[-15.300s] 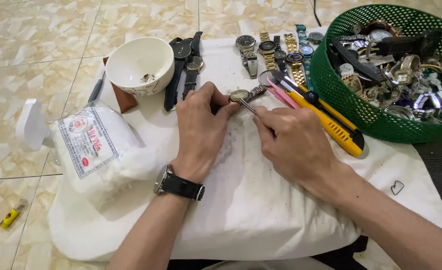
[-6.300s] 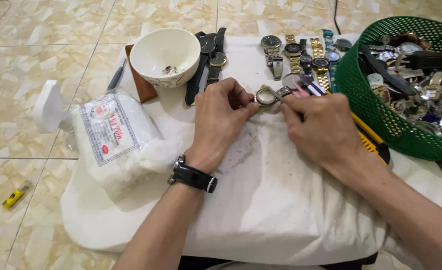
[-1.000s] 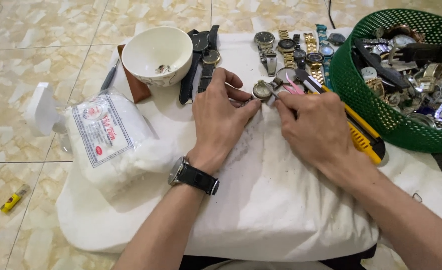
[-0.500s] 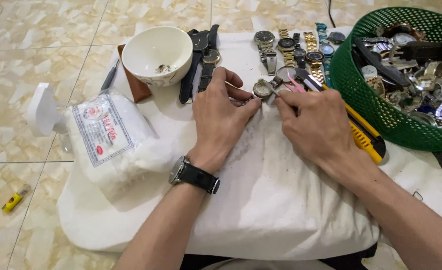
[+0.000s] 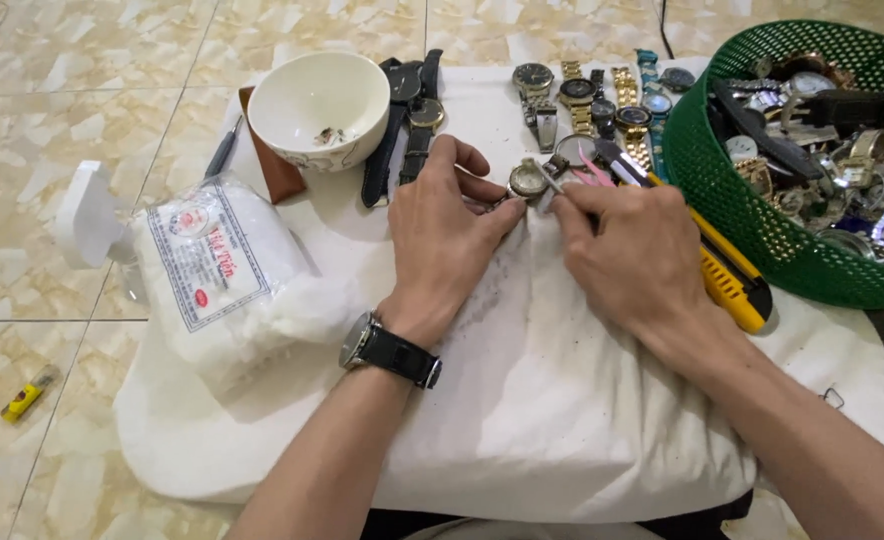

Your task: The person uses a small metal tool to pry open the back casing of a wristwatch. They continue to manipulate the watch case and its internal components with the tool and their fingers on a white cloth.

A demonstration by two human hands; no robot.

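Left of left hand (image 5: 442, 235), white bag (image 5: 227, 275), rectangular blue-bordered label (image 5: 209, 262).

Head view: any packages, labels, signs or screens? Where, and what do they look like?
Clear plastic bag of white cotton: left of the left hand, on the white cushion; soft, lumpy.
Paper label: on the bag's top; white rectangle, dark border, red and dark print.
No signs or screens.

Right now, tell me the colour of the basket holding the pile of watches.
Green, a mesh-walled plastic basket, seen in the head view at the right.
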